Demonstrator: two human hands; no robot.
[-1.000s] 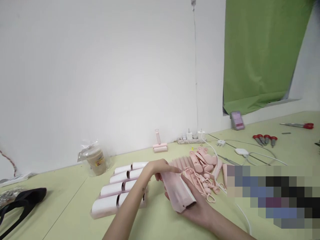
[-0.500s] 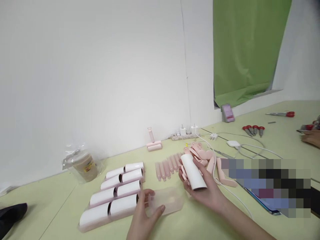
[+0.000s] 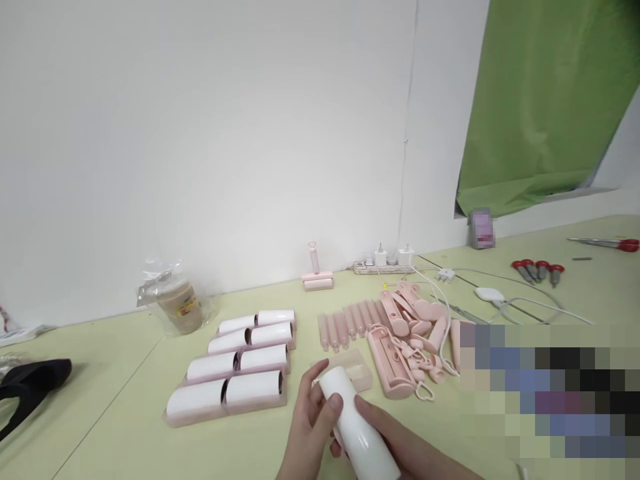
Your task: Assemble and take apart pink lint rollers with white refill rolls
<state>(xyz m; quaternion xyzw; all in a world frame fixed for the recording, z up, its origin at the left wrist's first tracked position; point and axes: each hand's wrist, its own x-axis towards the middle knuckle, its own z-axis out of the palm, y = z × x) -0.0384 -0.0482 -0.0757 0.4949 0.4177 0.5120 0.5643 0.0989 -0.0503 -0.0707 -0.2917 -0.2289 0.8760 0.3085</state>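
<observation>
1. Moved: white roll (image 3: 357, 423), earlier in our right hand alone, now between both hands; its long axis slants from near right to far left.
2. Right hand (image 3: 400, 437): gripping the roll along its right side, towards the near end.
3. Left hand (image 3: 307, 427): gripping the roll's left side, thumb on top; the hand nearer the tray.
4. Translucent tray (image 3: 361, 370), one: on the table (image 3: 125, 433), let go by our left hand, just beyond the roll's far end and seemingly crosswise to it; whether they touch, we cannot tell.
5. Paired rolls (image 3: 260, 388), four rows: left of our hands.
6. Pink tubes (image 3: 336, 330), lined up: beyond the tray.
</observation>
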